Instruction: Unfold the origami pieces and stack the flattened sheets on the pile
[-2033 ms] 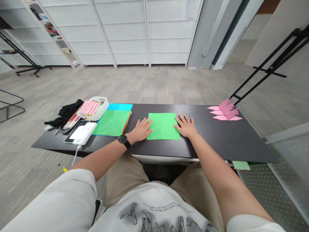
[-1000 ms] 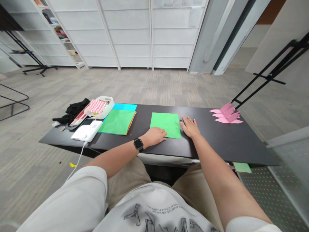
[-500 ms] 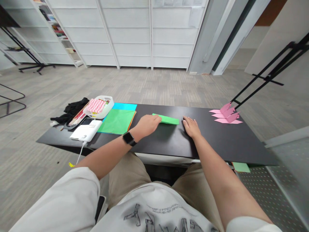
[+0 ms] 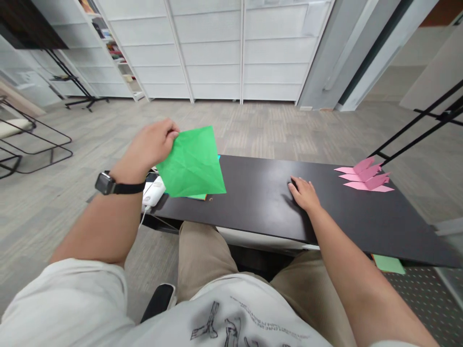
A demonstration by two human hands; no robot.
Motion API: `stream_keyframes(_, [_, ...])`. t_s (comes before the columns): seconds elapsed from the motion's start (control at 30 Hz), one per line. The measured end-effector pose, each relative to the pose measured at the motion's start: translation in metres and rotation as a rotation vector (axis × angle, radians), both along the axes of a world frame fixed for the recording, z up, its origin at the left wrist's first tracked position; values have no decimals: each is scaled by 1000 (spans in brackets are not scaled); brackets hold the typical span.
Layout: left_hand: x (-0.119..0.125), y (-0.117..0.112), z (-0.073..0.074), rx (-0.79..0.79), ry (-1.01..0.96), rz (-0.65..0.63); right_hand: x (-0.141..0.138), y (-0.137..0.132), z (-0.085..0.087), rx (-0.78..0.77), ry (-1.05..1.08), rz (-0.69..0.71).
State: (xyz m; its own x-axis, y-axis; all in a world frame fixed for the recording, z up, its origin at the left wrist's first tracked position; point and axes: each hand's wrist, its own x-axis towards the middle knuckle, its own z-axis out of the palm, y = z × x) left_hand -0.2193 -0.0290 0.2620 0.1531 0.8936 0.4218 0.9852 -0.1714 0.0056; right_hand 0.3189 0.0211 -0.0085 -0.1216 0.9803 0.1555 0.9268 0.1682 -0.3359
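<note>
My left hand, with a black watch on its wrist, pinches a sheet of green paper by its upper left corner. The sheet is lifted above the left part of the black table and shows faint creases. It hides most of the paper stack and the items behind it. My right hand rests on the table right of centre, fingers apart and holding nothing. At the table's right end stand several pink folded paper figures.
A white power bank with a cable lies at the table's left, partly covered. A green paper pad shows below the right front edge. Black stand legs rise behind the right end. White cabinets line the back.
My left hand has raised the green paper off the table and carried it left and up, its face now spread to view. My right hand stays on the table. The view has turned slightly left.
</note>
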Motion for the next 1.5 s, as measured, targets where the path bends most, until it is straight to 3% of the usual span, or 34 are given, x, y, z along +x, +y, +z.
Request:
stream_keyframes(0.13, [-32,57,-40,-205,84,3,2,1,-4,22,-11,2])
stream_keyframes(0.23, [-36,88,-78,-320,151,-58,3,1,-5,41,-4,3])
stream_keyframes(0.37, [-27,108,-119,-367,216,-57,3,0,-4,49,1,4])
stream_keyframes(0.47, [-21,114,-138,-384,217,-54,2,0,-3,51,4,8])
stream_keyframes(0.6, [-12,106,-154,-268,118,68,2,0,-3,54,9,10])
stream_keyframes(0.7, [4,81,-167,-199,-35,190,3,1,-4,63,15,3])
stream_keyframes(0.83, [34,36,-195,-290,-111,170,4,3,-6,65,18,4])
stream_keyframes(0.93, [49,16,-216,-443,-121,240,6,4,-9,68,17,5])
stream_keyframes(1.13, [51,17,-232,-525,-103,301,6,5,-9,83,18,19])
stream_keyframes(1.5, [45,19,-231,-521,-128,342,4,3,-7,88,50,21])
